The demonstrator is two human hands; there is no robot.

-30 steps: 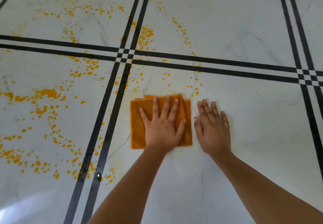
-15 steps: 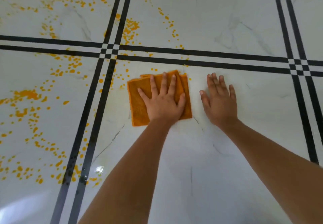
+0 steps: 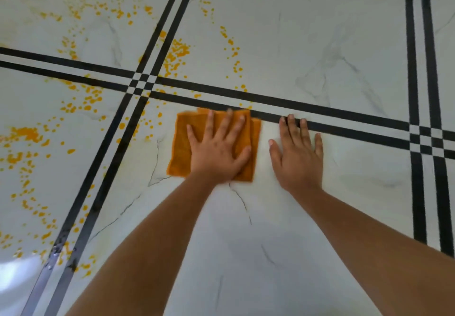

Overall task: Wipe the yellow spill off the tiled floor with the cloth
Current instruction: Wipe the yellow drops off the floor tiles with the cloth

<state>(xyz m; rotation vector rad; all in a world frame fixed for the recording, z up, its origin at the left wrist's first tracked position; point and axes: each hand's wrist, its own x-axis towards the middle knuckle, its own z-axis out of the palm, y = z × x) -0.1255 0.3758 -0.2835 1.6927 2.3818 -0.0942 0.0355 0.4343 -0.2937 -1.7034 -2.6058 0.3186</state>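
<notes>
Bare white floor [image 3: 258, 254] is seen nearest, between the two forearms, with room open toward the right. The left hand [image 3: 219, 153] is pressed flat on the folded cloth [image 3: 181, 148], fingers spread, nothing gripped. The cloth's far edge is laid just against the near black stripe [image 3: 344, 128]. The right hand [image 3: 299, 158] is planted flat on bare tile just beside the cloth, open, its fingertips [image 3: 291, 118] resting on that stripe. To the left and beyond the stripes, the spill [image 3: 177, 54] is scattered in yellow droplets, unwiped.
</notes>
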